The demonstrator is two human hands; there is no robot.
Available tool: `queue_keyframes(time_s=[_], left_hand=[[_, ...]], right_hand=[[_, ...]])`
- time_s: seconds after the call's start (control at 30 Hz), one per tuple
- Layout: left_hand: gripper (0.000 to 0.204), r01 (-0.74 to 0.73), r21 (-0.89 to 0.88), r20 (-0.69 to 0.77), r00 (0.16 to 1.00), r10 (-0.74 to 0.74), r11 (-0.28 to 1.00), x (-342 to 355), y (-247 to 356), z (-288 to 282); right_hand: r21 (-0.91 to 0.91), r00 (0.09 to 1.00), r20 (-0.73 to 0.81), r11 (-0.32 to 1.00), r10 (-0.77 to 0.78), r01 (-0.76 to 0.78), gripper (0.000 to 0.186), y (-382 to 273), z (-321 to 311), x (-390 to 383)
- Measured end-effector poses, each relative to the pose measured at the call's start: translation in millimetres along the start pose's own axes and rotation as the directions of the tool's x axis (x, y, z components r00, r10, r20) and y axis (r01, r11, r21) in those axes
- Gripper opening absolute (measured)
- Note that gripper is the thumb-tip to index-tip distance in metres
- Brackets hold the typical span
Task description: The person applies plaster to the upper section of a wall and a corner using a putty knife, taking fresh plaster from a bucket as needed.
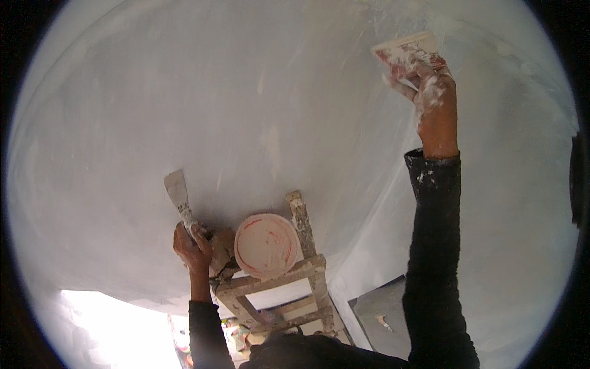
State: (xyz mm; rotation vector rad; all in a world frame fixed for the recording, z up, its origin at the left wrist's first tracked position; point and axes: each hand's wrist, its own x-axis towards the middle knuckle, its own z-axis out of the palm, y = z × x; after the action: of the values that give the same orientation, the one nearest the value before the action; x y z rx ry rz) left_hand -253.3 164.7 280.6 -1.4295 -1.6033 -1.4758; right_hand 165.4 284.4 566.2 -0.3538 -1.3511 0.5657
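My right hand, smeared with white putty, is raised high at the right. Its fingers are closed round a wide red putty spreader, coated in white along its far edge, which is up against the grey-white wall. Lower down at the left, my left hand grips the handle of a putty knife. The knife's blade points up and away, crusted with pale putty. Just right of that hand, a round pinkish tub with red streaks and whitish residue inside rests at the top of a wooden ladder.
A crumpled brown lump, perhaps a bag or cloth, sits between my left hand and the tub. One ladder rail sticks up beside the tub. Bright light fills an opening at the lower left. A dark object shows at the right rim.
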Motion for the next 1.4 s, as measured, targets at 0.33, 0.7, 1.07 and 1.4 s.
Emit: queue_keyframes(time_s=[0.33,0.7,1.07,1.4], left_hand=[[0.028,0.002,-0.030,0.023,1.000,-0.001,1.000,-0.7,5.6,2.7],[0.033,-0.007,0.025,0.003,1.000,0.007,1.000,-1.7,-5.0,-0.1],[0.041,0.051,-0.031,0.061,0.997,-0.049,0.998,-0.4,12.1,11.9],[0.056,0.216,0.050,-0.048,0.976,-0.214,0.975,-55.0,-112.1,-14.3]], right_hand=[[-0.861,0.759,0.506,-0.286,-0.409,0.420,0.035,59.0,-25.5,40.9],[-0.899,0.890,0.438,-0.095,-0.130,0.428,0.031,97.5,-87.9,-113.4],[-0.729,0.647,0.674,-0.183,-0.356,0.659,0.035,-0.6,-10.7,93.6],[-0.814,0.788,0.566,0.312,0.241,0.489,0.042,206.2,-103.2,-245.6]])
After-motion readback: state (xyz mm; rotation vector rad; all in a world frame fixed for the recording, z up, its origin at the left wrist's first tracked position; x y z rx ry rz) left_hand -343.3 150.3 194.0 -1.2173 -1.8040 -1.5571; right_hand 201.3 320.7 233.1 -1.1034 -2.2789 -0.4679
